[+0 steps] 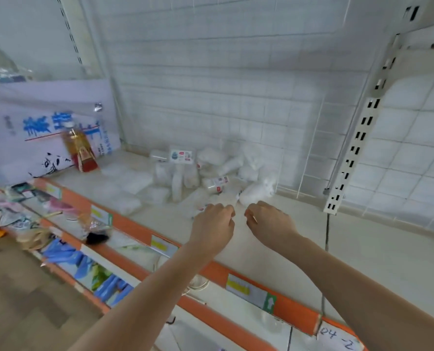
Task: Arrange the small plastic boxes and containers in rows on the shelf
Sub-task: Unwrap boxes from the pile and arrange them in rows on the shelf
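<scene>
My left hand (212, 225) and right hand (269, 219) reach over the shelf's orange front edge (140, 231), side by side, fingers curled; blur hides whether they pinch anything. Just beyond them, a jumbled pile of clear plastic containers (198, 173) lies mid-shelf (363, 249) toward the back wire grid (211, 84).

orange shelf edge (135, 229), clear containers (185, 176)

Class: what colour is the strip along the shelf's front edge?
Orange, seen in the head view: the strip.
</scene>
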Demonstrator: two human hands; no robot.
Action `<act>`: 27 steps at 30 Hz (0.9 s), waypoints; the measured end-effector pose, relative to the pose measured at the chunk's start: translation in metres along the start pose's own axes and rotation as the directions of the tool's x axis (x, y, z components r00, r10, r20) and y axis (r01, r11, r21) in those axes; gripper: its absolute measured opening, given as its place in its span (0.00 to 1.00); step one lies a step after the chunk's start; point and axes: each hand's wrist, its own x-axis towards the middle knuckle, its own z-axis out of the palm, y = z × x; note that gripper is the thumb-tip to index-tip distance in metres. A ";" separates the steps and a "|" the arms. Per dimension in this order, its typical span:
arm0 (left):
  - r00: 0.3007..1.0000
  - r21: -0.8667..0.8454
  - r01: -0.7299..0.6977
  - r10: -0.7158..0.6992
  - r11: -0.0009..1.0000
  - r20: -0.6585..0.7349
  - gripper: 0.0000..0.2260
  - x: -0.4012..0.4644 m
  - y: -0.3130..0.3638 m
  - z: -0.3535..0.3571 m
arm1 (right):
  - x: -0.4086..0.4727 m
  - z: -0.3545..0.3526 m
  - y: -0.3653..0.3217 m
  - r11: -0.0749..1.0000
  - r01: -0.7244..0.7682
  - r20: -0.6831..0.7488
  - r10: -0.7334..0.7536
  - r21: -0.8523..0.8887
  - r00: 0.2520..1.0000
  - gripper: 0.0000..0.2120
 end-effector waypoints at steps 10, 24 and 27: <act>0.999 -0.005 -0.018 0.018 1.000 -0.039 0.15 0.024 -0.074 0.003 | 0.045 0.038 -0.047 0.999 0.005 -0.046 -0.003 0.044 0.999 0.16; 0.999 -0.142 -0.030 0.032 0.989 0.005 0.14 0.099 -0.086 0.000 | 0.114 0.026 -0.041 0.958 -0.261 -0.145 0.277 0.116 0.950 0.19; 0.999 -0.151 -0.043 0.046 0.988 0.010 0.15 0.117 -0.080 -0.003 | 0.127 0.022 -0.032 0.914 -0.369 -0.140 0.394 0.170 0.909 0.21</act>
